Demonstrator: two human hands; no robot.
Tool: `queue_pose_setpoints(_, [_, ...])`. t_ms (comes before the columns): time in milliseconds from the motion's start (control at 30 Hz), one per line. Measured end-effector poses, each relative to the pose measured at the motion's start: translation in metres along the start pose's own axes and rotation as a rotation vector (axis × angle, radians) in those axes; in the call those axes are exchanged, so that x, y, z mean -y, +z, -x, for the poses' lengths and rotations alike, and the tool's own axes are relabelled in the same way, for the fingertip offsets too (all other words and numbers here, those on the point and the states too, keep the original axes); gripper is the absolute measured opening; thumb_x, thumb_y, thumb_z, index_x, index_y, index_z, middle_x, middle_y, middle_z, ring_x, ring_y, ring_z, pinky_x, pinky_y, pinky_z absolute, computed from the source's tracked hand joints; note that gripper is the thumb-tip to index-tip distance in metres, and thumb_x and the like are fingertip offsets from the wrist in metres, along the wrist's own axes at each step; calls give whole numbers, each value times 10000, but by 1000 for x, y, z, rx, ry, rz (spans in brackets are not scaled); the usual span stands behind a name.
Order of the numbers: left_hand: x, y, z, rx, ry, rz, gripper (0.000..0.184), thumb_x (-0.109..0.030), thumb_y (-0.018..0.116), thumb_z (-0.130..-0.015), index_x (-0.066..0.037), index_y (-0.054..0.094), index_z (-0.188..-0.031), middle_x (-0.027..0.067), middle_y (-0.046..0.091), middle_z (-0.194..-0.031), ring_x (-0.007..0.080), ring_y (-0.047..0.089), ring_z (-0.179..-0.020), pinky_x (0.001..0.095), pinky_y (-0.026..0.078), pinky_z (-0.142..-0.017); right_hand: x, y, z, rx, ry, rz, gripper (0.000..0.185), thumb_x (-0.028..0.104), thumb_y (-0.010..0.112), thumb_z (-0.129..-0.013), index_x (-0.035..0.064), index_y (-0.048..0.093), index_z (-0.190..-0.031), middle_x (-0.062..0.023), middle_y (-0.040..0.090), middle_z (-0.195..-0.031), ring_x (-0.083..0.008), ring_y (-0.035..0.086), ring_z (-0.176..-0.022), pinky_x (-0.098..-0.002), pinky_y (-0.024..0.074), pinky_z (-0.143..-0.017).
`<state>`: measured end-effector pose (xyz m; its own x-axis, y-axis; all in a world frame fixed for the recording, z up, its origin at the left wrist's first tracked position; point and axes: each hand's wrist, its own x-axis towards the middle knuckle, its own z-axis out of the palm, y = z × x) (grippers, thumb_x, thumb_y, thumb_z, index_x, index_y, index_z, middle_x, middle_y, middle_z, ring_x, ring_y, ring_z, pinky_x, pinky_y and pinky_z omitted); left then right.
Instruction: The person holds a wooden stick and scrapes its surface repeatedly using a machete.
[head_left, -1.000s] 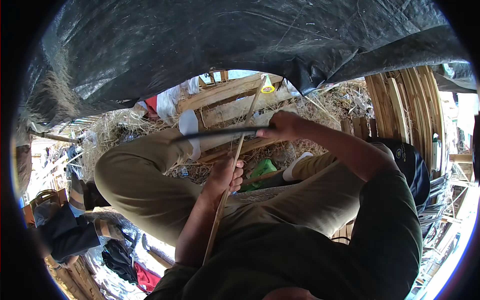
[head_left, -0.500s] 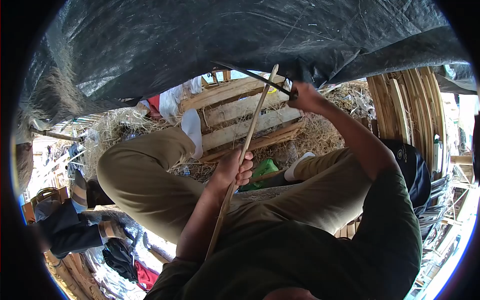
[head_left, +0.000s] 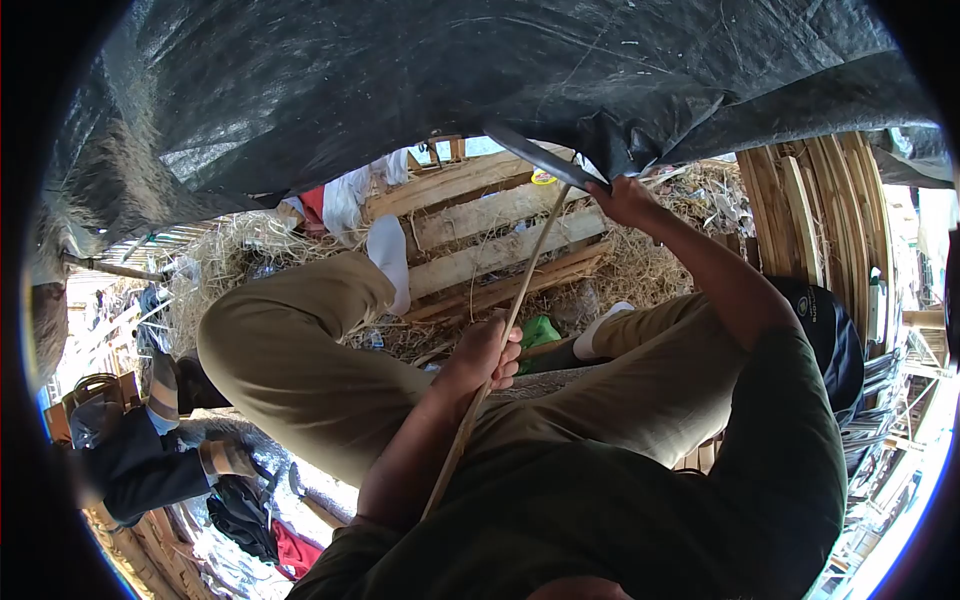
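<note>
My left hand [head_left: 482,358] is closed round a long, thin wooden stick [head_left: 528,282], which slants from my torso up and away to the right. In my right hand [head_left: 632,204] is a machete [head_left: 545,160], its handle mostly hidden by the fingers. The broad dark blade points up and left, under the black sheet. The far end of the stick meets the blade close to my right hand; whether they touch, I cannot tell. Both hands are above my bent legs in khaki trousers [head_left: 300,325].
A black plastic sheet [head_left: 400,80] hangs low ahead. Beyond my legs lie pale planks [head_left: 505,210] on straw [head_left: 650,265]. Stacked wooden slats [head_left: 830,215] and a dark cap [head_left: 830,335] are at right. Another person's legs [head_left: 150,480] show at lower left, near red cloth [head_left: 295,550].
The machete has shifted slightly right and turned, so its flat side shows. The stick's far end is lower and further right, and my left hand has moved a little right and down.
</note>
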<state>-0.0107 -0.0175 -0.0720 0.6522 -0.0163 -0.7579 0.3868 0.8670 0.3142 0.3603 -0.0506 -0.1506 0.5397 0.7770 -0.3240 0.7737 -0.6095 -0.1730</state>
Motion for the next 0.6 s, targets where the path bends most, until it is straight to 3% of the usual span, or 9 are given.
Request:
queue_pose_setpoints(33, [-1, -1, 0, 6, 2, 23, 312, -396, 355, -1055, -190, 425, -832, -93, 319, -560, 21, 276, -417, 203, 253, -377, 14, -2, 11, -32, -6, -42, 830, 696, 489, -932, -116, 657, -968, -321, 667, -800, -455, 701, -865, -532, 558, -746])
queue_pose_setpoints(67, [-3, -4, 2, 11, 1, 47, 317, -403, 352, -1057, -191, 426, -833, -94, 319, -563, 19, 276, -417, 200, 252, -377, 25, -10, 18, 182, 47, -179, 831, 704, 490, -927, -107, 668, -940, -305, 671, -790, -441, 704, -878, -525, 555, -734])
queue_pose_setpoints(100, [-2, -7, 4, 17, -1, 75, 323, -409, 349, -1059, -191, 426, -834, -96, 319, -567, 17, 276, -417, 197, 250, -378, 35, 5, 31, 58, -23, -69, 825, 701, 484, -933, -101, 675, -888, -271, 673, -739, -427, 711, -833, -523, 554, -712])
queue_pose_setpoints(167, [-3, -10, 4, -4, -11, 99, 339, -425, 339, -1061, -191, 425, -832, -98, 319, -572, 14, 277, -417, 192, 251, -377, 56, 16, 40, 308, -131, -31, 874, 715, 397, -956, -117, 658, -1007, -300, 689, -921, -399, 720, -860, -486, 583, -710])
queue_pose_setpoints(267, [-3, -10, 2, -3, -10, 92, 352, -442, 331, -1063, -191, 424, -835, -100, 319, -574, 11, 284, -416, 186, 258, -375, 46, 16, 22, 166, -166, -3, 838, 693, 435, -956, -109, 679, -937, -283, 697, -879, -390, 722, -766, -470, 580, -631])
queue_pose_setpoints(367, [-1, -6, 1, 6, 11, 29, 358, -452, 325, -1066, -190, 425, -843, -102, 320, -573, 11, 287, -414, 183, 263, -376, 29, -7, 0, 221, 46, -76, 815, 681, 468, -951, -103, 686, -911, -265, 701, -844, -378, 722, -750, -473, 577, -642])
queue_pose_setpoints(400, [-2, -5, 0, 10, 15, -1, 360, -455, 322, -1067, -189, 425, -846, -102, 321, -572, 11, 287, -413, 183, 264, -376, 31, -14, 9, 180, -10, -88, 804, 672, 484, -951, -105, 683, -903, -253, 697, -798, -366, 722, -723, -474, 574, -635])
queue_pose_setpoints(500, [-9, -1, 1, -15, 12, 42, 363, -461, 326, -1066, -187, 425, -849, -98, 325, -567, 15, 283, -407, 190, 255, -377, 77, -9, 55, 358, -28, -171, 750, 679, 469, -956, -13, 701, -783, -182, 665, -644, -343, 689, -613, -487, 548, -612])
queue_pose_setpoints(600, [-3, -11, -8, -17, -19, 74, 376, -475, 331, -1063, -185, 426, -844, -92, 329, -561, 20, 282, -399, 195, 256, -375, 87, -4, 55, 442, -184, -93, 824, 729, 406, -948, -40, 700, -926, -241, 705, -852, -352, 728, -798, -468, 580, -666])
